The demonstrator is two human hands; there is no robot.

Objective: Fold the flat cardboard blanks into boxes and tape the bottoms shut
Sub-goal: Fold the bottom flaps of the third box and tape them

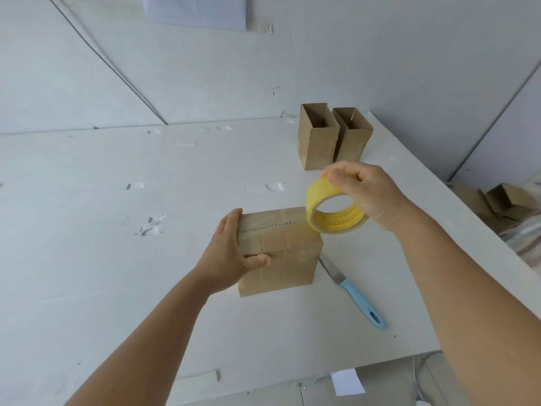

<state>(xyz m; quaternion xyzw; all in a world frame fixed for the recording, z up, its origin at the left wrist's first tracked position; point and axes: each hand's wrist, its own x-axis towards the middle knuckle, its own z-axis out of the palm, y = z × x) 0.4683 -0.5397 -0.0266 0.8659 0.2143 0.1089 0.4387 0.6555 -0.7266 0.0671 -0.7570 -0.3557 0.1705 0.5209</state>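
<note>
The box (281, 250) is sitting near the middle of the white table (87, 230), flipped so its closed bottom is facing up. It is plain brown cardboard, the two bottom flaps are meeting in a seam running across the top face, and clear tape is already shining over the right part of that face and running down the near side. A row of small dark marks is showing along the seam.

The left hand (231, 256) is gripping the box at its left edge, fingers lying along the far side and the thumb pressing against the near face. The right hand (360, 189) is pinching the yellow tape roll (333, 212) at its top rim, holding it in the air just over the box's right corner.

A knife with a light blue handle (354, 291) is lying on the table just right of the box. Two finished open boxes (333, 136) are standing side by side at the far edge.
</note>
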